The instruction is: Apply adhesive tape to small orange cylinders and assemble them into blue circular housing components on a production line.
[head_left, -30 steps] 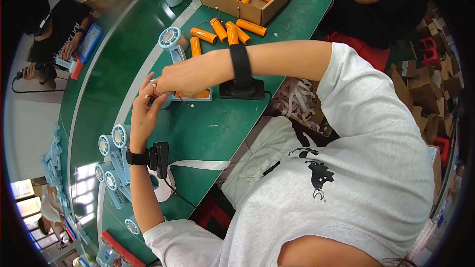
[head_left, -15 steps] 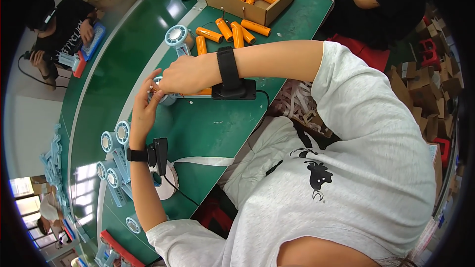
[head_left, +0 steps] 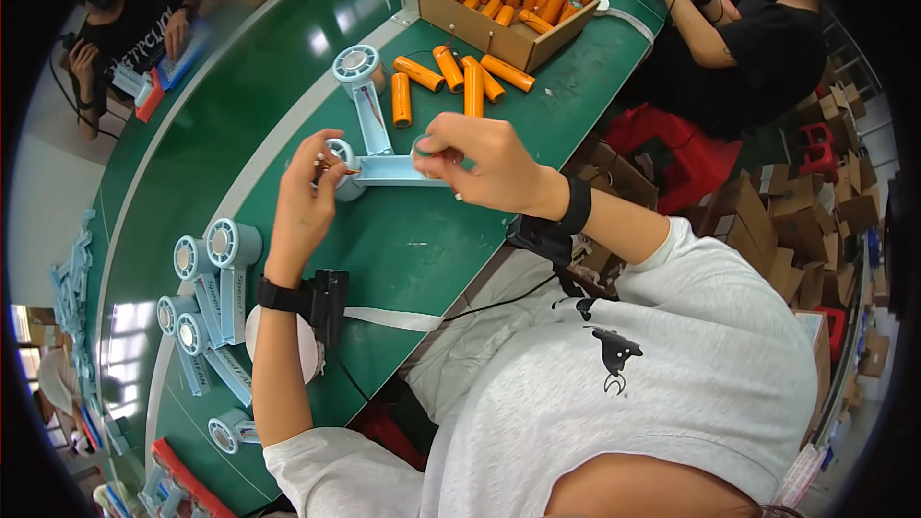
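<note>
Pinching thin wires point(head_left: 352, 171) in left hand point(head_left: 308, 194), right beside light-blue fan head point(head_left: 351, 188), probably to steady them. Curling right hand point(head_left: 485, 165) over far end of open handle point(head_left: 391, 171), with fingertips bunched; cannot tell on what. Keeping orange batteries point(head_left: 474, 86) nearby on green bench point(head_left: 403, 259), likely for easy reach. Compared with half a second ago, holding hands apart, not together, and exposing more of handle.

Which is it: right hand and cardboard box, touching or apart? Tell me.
Apart. The head view shows green table and loose orange cells between right hand and cardboard box.
</note>
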Tool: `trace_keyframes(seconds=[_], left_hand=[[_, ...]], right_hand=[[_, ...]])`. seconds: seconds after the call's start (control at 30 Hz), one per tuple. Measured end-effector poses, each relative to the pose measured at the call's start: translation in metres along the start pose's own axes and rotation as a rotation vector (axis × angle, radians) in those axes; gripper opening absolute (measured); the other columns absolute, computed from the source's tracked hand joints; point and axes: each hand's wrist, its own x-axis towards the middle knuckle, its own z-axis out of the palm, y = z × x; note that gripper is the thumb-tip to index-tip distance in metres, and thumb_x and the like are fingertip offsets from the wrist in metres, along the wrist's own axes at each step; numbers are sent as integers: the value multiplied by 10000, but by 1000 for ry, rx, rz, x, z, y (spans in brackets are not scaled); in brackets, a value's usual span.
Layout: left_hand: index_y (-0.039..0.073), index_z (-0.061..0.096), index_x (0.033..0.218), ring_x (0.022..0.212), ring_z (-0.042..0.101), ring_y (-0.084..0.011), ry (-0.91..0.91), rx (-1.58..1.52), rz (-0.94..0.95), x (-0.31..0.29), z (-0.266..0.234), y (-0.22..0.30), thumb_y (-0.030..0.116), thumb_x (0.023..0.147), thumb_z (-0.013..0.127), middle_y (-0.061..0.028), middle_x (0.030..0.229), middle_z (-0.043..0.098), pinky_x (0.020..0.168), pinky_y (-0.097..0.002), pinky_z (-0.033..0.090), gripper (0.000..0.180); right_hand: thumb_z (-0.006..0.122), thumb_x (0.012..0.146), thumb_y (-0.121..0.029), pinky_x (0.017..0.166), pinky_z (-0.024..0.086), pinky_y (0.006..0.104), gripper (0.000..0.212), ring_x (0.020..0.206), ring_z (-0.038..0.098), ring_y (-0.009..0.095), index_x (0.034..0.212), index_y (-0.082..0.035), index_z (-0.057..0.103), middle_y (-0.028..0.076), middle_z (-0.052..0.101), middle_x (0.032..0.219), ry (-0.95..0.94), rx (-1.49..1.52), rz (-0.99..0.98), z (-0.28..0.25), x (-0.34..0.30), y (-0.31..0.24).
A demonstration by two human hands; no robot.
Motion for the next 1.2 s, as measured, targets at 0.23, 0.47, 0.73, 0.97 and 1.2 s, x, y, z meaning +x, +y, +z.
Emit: trace_keyframes(seconds=[0.23,0.47,0.73,0.97,1.2], left_hand=[[-29,487,1013,700,479,-148,-63,163,109,6,9,5,-52,803,488,-85,941,512,646,-270,412,211],[-32,484,1019,691,455,-156,-75,142,91,6,11,5,-54,805,483,-85,939,501,672,-283,409,215],[-4,485,1084,693,444,-149,-81,171,82,5,11,3,-53,811,477,-68,838,440,676,-270,408,277],[-6,480,1122,707,442,-134,-69,173,64,8,9,1,-54,822,470,-61,820,441,653,-241,405,304],[-5,477,1137,710,444,-131,-109,145,45,9,10,3,-34,843,470,-62,821,444,665,-232,400,296]], right_hand=[[634,755,64,613,496,264,159,698,629,173,830,14,502,112,616,802,615,56,-172,-28,7,-21],[626,736,-8,540,446,334,173,603,557,280,795,-1,464,113,538,697,-140,182,-35,-21,11,13],[589,758,-19,533,436,344,155,596,527,293,752,-1,435,110,540,679,-357,-27,-113,-24,20,-3],[600,708,-24,523,417,372,147,589,529,312,711,10,457,128,538,689,-501,12,86,-17,41,9],[597,682,-7,508,463,371,134,594,612,252,803,29,555,118,581,656,-886,61,105,8,69,37]])
